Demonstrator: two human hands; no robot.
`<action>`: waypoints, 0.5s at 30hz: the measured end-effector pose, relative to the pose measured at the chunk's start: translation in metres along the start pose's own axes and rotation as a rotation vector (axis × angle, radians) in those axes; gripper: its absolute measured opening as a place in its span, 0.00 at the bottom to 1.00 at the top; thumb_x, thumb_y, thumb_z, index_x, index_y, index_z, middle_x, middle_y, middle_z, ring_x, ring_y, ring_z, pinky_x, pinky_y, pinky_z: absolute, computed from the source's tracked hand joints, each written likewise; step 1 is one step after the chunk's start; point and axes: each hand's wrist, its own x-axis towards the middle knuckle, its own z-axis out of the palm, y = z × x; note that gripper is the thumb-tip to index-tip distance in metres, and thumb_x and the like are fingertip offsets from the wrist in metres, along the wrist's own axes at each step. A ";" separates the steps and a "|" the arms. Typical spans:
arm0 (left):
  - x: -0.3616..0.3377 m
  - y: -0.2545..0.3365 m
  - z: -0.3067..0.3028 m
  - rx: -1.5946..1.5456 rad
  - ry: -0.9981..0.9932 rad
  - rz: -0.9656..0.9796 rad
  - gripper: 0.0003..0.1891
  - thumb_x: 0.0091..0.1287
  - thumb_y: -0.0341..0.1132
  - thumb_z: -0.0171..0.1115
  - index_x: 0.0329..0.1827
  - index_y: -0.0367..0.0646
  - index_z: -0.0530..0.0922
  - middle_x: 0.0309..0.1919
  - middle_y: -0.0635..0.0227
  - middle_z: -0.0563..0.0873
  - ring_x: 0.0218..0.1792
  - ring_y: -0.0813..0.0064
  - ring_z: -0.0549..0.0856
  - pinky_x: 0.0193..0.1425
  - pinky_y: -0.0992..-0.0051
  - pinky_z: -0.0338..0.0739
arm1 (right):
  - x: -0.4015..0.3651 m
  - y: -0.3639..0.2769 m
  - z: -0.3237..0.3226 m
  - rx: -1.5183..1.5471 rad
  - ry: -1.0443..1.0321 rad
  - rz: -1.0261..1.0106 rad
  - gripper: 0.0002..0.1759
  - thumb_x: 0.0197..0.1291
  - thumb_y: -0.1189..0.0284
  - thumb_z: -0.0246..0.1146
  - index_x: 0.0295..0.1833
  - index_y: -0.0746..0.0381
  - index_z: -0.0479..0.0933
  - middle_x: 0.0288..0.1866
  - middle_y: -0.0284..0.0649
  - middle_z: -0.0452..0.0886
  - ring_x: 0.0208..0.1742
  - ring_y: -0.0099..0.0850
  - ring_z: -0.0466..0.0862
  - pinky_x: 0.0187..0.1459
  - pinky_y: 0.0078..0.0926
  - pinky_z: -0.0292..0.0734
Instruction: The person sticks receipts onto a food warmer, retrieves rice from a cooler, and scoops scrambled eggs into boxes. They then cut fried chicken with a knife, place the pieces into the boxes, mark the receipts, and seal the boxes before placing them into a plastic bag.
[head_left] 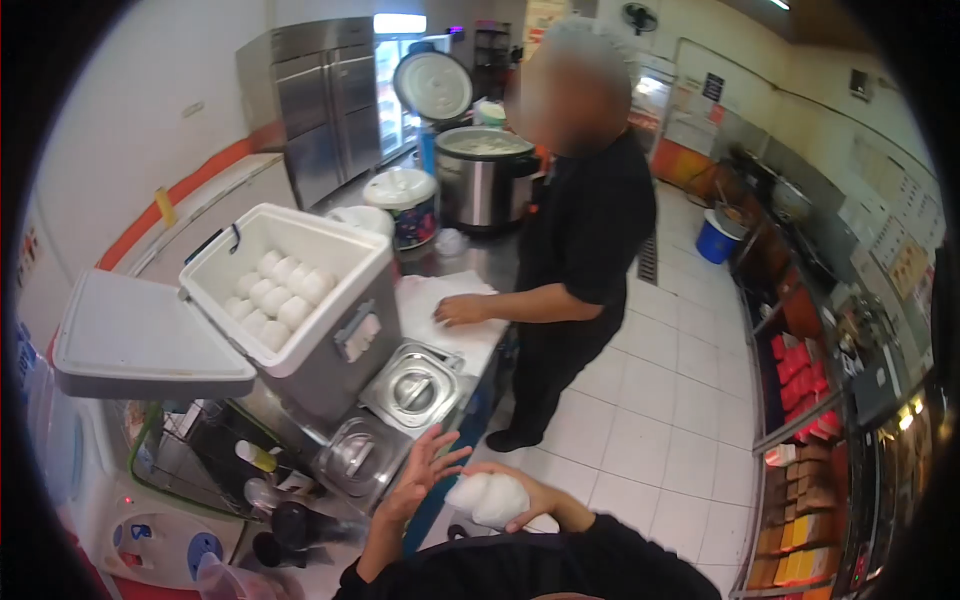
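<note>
My right hand (545, 500) is closed around white wrapped bundles (490, 498), with two rounded lobes showing; what is inside cannot be seen. To their left, my left hand (415, 475) is raised with its fingers spread and nothing in it. Beyond my hands stands a grey and white cooler box (375, 290), its lid (150, 335) swung open to the left. Several similar white bundles (280, 295) are stacked inside. Two steel food pans with lids, a nearer one (355, 455) and a farther one (412, 385), sit between the cooler and my hands.
A person (590, 200) in black stands across the counter, one hand (463, 310) on a white sheet (425, 290). Behind are a large rice cooker (485, 185) with raised lid and a patterned tub (405, 205). Dark bottles (295, 525) stand at lower left; shelves (800, 480) line the right.
</note>
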 end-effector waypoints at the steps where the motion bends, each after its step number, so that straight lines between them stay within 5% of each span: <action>1: 0.003 -0.015 0.004 0.131 -0.084 -0.076 0.56 0.47 0.59 0.64 0.73 0.48 0.41 0.69 0.56 0.54 0.70 0.57 0.57 0.68 0.60 0.50 | -0.038 0.030 0.003 0.125 0.137 0.023 0.56 0.30 0.63 0.77 0.68 0.62 0.56 0.64 0.40 0.64 0.64 0.32 0.67 0.62 0.29 0.62; 4: 0.015 -0.073 0.043 0.170 -0.257 -0.360 0.47 0.52 0.58 0.61 0.71 0.48 0.49 0.68 0.59 0.58 0.70 0.62 0.57 0.69 0.61 0.51 | -0.153 0.087 0.020 0.334 0.403 -0.116 0.50 0.36 0.64 0.75 0.66 0.62 0.58 0.60 0.39 0.69 0.61 0.31 0.70 0.60 0.28 0.65; 10: -0.016 -0.252 0.241 -0.029 -0.223 -0.781 0.37 0.62 0.60 0.49 0.69 0.51 0.57 0.66 0.63 0.63 0.65 0.66 0.64 0.66 0.63 0.56 | -0.337 0.103 0.088 0.193 1.201 -0.388 0.46 0.39 0.62 0.74 0.65 0.62 0.60 0.57 0.40 0.71 0.59 0.31 0.71 0.59 0.29 0.66; 11: -0.035 -0.276 0.284 -0.062 -0.156 -0.759 0.31 0.62 0.60 0.49 0.63 0.51 0.65 0.59 0.62 0.72 0.59 0.65 0.71 0.62 0.63 0.63 | -0.367 0.103 0.101 0.129 1.310 -0.372 0.46 0.39 0.62 0.74 0.65 0.62 0.61 0.57 0.40 0.72 0.59 0.31 0.71 0.59 0.29 0.67; 14: -0.077 -0.376 0.361 -0.136 -0.095 -0.858 0.26 0.66 0.57 0.44 0.58 0.47 0.67 0.49 0.62 0.77 0.51 0.67 0.77 0.55 0.67 0.70 | -0.448 0.100 0.131 -0.086 1.566 -0.109 0.42 0.42 0.57 0.73 0.61 0.63 0.64 0.53 0.43 0.74 0.55 0.33 0.75 0.55 0.30 0.70; 15: -0.079 -0.350 0.410 -0.098 -0.073 -0.928 0.24 0.66 0.56 0.44 0.53 0.46 0.70 0.41 0.62 0.79 0.44 0.65 0.79 0.51 0.67 0.73 | -0.472 0.100 0.142 -0.208 1.664 0.001 0.41 0.43 0.56 0.72 0.61 0.61 0.64 0.52 0.45 0.75 0.53 0.35 0.76 0.54 0.31 0.71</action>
